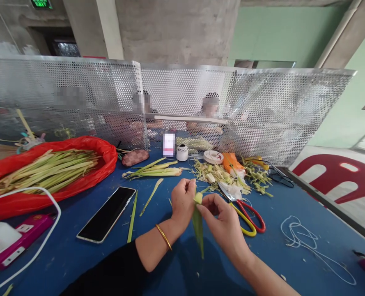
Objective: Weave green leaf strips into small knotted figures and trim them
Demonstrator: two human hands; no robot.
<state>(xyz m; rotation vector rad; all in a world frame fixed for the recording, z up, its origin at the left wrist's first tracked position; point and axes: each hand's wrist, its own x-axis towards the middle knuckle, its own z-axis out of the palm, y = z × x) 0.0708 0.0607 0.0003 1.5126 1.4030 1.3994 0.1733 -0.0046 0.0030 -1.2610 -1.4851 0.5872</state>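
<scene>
My left hand (182,200) and my right hand (223,218) meet over the blue table (176,271). Both pinch the folded top of a green leaf strip (198,224) that hangs down between them to a point. A gold bangle sits on my left wrist. Scissors with red and yellow handles (246,213) lie just right of my right hand. A black phone (106,213) lies face up to the left of my left arm.
A red bag (106,164) at the left holds long green leaves. Cut leaves (153,168), scraps (222,174), a thread spool (182,152) and tape (213,156) lie at the back. White string (302,238) lies at right. A perforated metal screen (246,107) has people behind it.
</scene>
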